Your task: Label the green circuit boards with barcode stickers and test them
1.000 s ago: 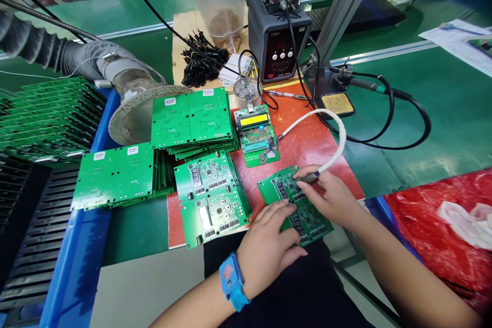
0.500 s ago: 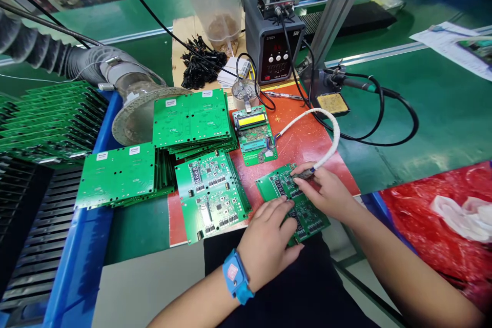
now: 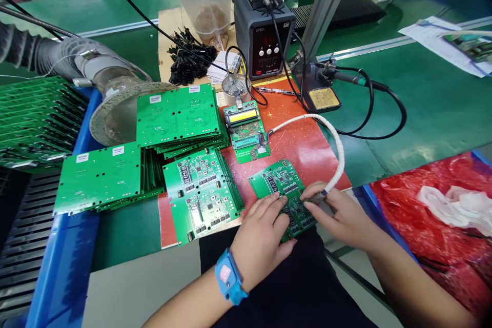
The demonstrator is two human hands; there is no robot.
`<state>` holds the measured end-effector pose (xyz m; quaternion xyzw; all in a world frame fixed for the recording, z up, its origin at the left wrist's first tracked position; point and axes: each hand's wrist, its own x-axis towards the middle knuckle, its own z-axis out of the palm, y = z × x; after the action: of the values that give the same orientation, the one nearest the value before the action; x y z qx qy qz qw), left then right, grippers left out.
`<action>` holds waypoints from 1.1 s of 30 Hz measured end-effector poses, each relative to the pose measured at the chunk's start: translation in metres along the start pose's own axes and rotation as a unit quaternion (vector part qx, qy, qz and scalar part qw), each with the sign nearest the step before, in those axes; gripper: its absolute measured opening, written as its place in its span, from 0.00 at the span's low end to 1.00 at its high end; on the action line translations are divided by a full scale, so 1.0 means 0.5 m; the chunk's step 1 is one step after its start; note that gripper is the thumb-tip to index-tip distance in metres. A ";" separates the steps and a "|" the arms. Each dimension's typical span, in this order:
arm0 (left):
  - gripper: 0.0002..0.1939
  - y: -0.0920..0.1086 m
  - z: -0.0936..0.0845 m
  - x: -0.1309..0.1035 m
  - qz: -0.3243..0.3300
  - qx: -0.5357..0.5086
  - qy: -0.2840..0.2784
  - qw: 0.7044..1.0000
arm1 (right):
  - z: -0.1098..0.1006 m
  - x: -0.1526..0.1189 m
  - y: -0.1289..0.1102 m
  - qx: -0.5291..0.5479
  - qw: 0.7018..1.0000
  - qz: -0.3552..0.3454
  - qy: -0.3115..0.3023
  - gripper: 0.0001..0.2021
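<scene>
A green circuit board [image 3: 283,177] with dark digit displays lies at the front of the red mat, its near end beside my lap. My left hand [image 3: 265,236] holds this board down with bent fingers on its left part and the thumb by the near edge. In my right hand [image 3: 338,215] I pinch the probe connector [image 3: 317,198] of a white-sleeved cable [image 3: 335,148]. Its tip is at the board's nearer half; the exact contact is hidden by fingers. The cable runs to a small programmer board [image 3: 249,136] with a yellow screen.
Stacked boards lie left of my hands: a face-up stack [image 3: 200,192] and two face-down stacks [image 3: 177,118]. Behind stand a soldering station [image 3: 265,36] and an iron holder with sponge [image 3: 325,98]. A fume duct [image 3: 115,107] and blue bin [image 3: 57,251] are left; red plastic [image 3: 418,205] lies right.
My right hand has moved the probe connector from the board's farther half to its nearer half. My left hand stays on the board. The view has shifted slightly.
</scene>
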<state>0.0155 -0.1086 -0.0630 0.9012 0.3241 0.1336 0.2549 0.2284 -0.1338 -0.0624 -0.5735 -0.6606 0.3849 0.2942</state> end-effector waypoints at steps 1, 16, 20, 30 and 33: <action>0.11 0.001 0.000 0.000 -0.001 -0.001 0.001 1.000 | 0.001 0.000 0.000 -0.007 1.000 -0.007 -0.003 0.07; 0.13 0.004 -0.002 0.001 -0.025 -0.022 -0.005 0.999 | 0.003 0.011 0.002 -0.042 0.997 -0.063 0.003 0.07; 0.13 0.004 0.001 0.000 -0.028 -0.031 0.001 0.999 | 0.010 0.013 0.007 -0.056 0.995 -0.083 0.021 0.08; 0.14 0.003 0.000 0.001 -0.033 -0.033 -0.006 0.999 | -0.006 0.012 -0.008 -0.056 0.996 -0.070 -0.012 0.07; 0.14 0.003 0.000 0.001 -0.030 -0.030 -0.007 0.999 | -0.005 0.010 -0.006 -0.055 0.996 -0.064 -0.013 0.06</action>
<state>0.0167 -0.1093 -0.0621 0.8838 0.3451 0.1293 0.2881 0.2282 -0.1287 -0.0590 -0.5401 -0.7201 0.3357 0.2776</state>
